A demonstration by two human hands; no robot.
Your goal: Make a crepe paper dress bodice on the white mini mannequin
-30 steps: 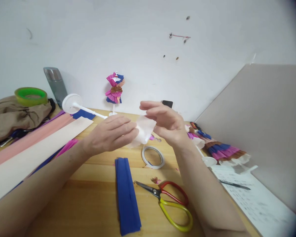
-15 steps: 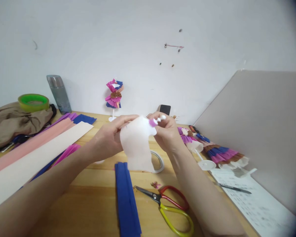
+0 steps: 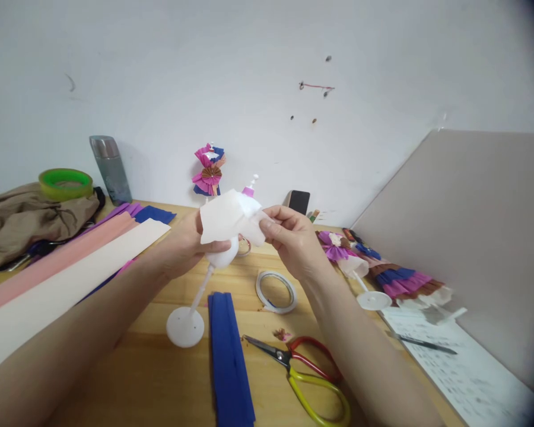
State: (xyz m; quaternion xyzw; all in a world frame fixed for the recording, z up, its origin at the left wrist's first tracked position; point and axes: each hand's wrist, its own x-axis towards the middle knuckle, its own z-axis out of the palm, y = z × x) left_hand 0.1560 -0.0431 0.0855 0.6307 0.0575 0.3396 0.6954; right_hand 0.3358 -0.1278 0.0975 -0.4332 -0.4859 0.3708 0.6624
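Scissors point(image 3: 283, 357) and blue paper point(image 3: 230, 362) lie near; left fingers point(image 3: 219, 246) grip a tilted white mannequin point(image 3: 223, 257), right fingers point(image 3: 273, 230) pinch pale paper point(image 3: 221, 217).

White dress-form figure point(image 3: 222, 256): thin stem, round base point(image 3: 185, 327), purple band point(image 3: 248, 191) below the knobbed top | pose: held tilted, top leaning right and away | white paper piece point(image 3: 220, 218): thin, lightly creased, covers near side of the torso, right end pinched; whether it passes behind, not visible
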